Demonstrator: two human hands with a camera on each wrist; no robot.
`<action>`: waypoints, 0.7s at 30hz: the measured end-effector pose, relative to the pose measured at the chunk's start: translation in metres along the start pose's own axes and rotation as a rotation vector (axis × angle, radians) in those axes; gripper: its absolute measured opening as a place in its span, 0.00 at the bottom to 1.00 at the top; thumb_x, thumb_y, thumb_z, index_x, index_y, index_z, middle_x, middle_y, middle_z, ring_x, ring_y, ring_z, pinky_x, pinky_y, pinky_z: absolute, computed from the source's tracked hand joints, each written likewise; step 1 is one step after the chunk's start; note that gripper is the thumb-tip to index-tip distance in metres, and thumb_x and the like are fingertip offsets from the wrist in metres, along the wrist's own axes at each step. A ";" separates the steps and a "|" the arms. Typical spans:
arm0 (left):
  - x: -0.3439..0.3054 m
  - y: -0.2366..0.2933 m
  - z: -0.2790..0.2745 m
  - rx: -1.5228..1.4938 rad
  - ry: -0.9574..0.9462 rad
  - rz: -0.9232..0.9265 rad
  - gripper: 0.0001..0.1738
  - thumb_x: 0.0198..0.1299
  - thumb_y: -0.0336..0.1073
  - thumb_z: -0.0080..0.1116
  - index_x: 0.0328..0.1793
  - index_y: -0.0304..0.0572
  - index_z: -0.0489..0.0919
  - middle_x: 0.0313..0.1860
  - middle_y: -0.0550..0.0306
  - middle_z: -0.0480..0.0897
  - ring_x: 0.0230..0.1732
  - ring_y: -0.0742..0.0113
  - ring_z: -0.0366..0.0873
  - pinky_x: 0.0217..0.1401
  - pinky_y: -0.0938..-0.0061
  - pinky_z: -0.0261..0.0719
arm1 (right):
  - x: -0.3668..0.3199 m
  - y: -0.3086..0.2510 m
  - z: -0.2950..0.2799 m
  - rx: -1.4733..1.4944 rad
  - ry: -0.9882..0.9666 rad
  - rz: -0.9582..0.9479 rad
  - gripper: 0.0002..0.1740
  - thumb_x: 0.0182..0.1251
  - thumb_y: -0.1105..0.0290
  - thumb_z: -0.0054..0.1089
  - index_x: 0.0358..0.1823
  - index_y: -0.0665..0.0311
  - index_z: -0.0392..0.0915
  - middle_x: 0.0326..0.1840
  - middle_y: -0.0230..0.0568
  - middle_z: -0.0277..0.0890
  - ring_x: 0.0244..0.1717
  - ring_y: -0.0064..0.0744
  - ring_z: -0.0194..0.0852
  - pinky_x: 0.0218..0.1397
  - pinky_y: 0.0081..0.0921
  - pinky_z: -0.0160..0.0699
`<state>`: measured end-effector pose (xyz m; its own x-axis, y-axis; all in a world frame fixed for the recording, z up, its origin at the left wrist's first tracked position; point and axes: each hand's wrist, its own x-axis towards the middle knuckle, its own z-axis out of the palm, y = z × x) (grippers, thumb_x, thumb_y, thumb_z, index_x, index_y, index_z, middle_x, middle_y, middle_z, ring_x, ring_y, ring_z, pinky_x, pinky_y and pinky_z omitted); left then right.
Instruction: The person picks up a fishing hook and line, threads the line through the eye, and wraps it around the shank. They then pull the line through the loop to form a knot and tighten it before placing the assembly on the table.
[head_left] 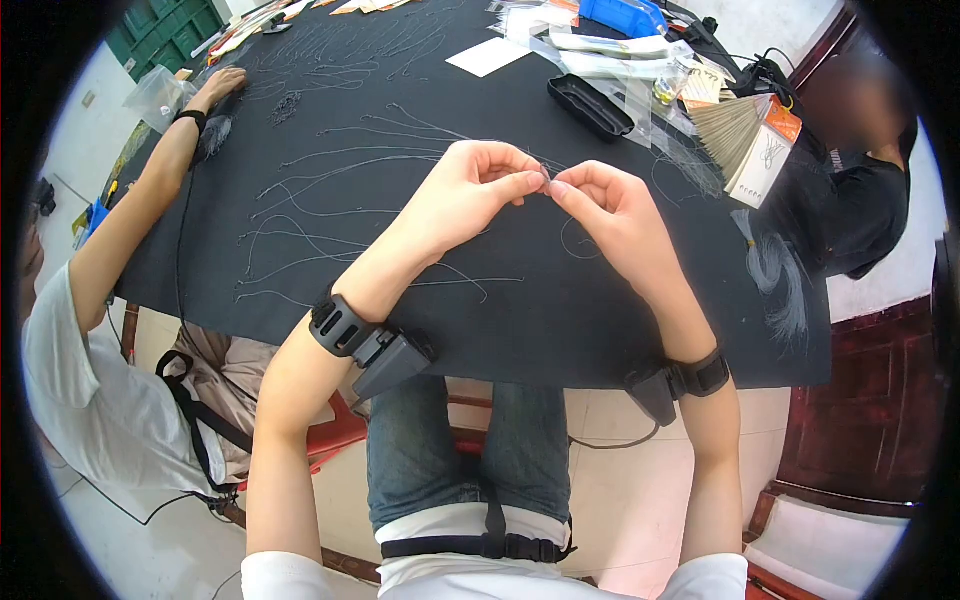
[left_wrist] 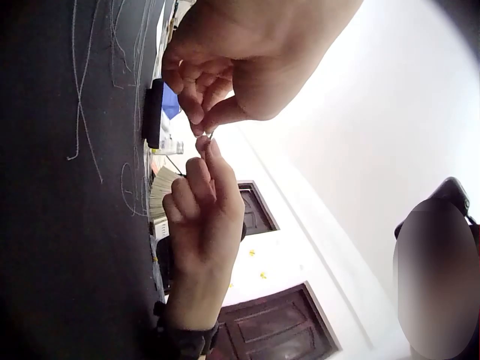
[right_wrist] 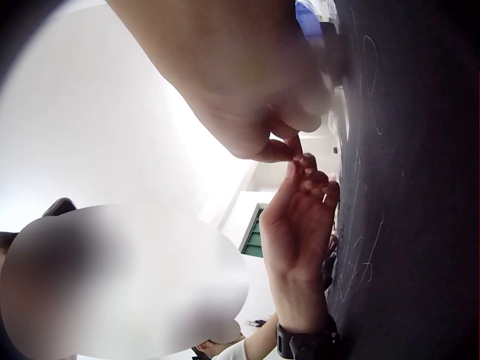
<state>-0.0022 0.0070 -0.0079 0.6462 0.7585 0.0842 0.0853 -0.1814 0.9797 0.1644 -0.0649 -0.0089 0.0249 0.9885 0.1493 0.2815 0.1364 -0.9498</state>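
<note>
In the middle of the head view the two hands meet fingertip to fingertip above the black table (head_left: 600, 330). My left hand (head_left: 472, 192) (left_wrist: 255, 45) pinches a tiny item (left_wrist: 209, 136) between thumb and index finger. From the other side, my right hand (head_left: 622, 215) (right_wrist: 247, 82) pinches at the same spot with its thumb and index finger. The item is too small and too covered to identify. Thin grey lines (head_left: 330, 212) with small knobs at their ends lie on the table to the left of and beneath the hands.
At the back right are a black open case (head_left: 590, 107), a white card (head_left: 488, 57), a blue bin (head_left: 622, 16), plastic bags and fanned cards (head_left: 735, 140). A line bundle (head_left: 778, 275) lies right. Another person's arm (head_left: 150, 190) reaches over the left side; someone sits at right.
</note>
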 end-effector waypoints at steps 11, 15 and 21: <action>0.000 0.001 -0.001 0.047 0.006 0.013 0.11 0.58 0.37 0.57 0.40 0.36 0.80 0.33 0.60 0.80 0.35 0.77 0.73 0.42 0.81 0.71 | 0.000 -0.002 -0.001 -0.044 0.002 0.001 0.09 0.63 0.68 0.55 0.34 0.68 0.75 0.10 0.21 0.58 0.14 0.09 0.49 0.18 0.16 0.46; 0.001 -0.004 0.000 0.023 0.013 0.054 0.11 0.58 0.37 0.57 0.39 0.36 0.80 0.33 0.60 0.80 0.35 0.77 0.73 0.42 0.81 0.71 | -0.002 -0.007 0.001 -0.083 0.022 -0.003 0.09 0.63 0.68 0.55 0.34 0.68 0.75 0.10 0.21 0.58 0.14 0.09 0.49 0.18 0.16 0.45; 0.002 -0.002 0.001 0.010 0.019 0.069 0.11 0.58 0.37 0.57 0.41 0.36 0.80 0.34 0.58 0.81 0.35 0.76 0.73 0.42 0.80 0.71 | -0.001 -0.006 0.001 -0.119 0.071 -0.029 0.08 0.62 0.70 0.54 0.33 0.69 0.75 0.10 0.22 0.57 0.14 0.10 0.49 0.18 0.16 0.46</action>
<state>-0.0005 0.0083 -0.0102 0.6360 0.7558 0.1555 0.0482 -0.2401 0.9696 0.1619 -0.0666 -0.0036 0.0815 0.9767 0.1987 0.3949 0.1514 -0.9062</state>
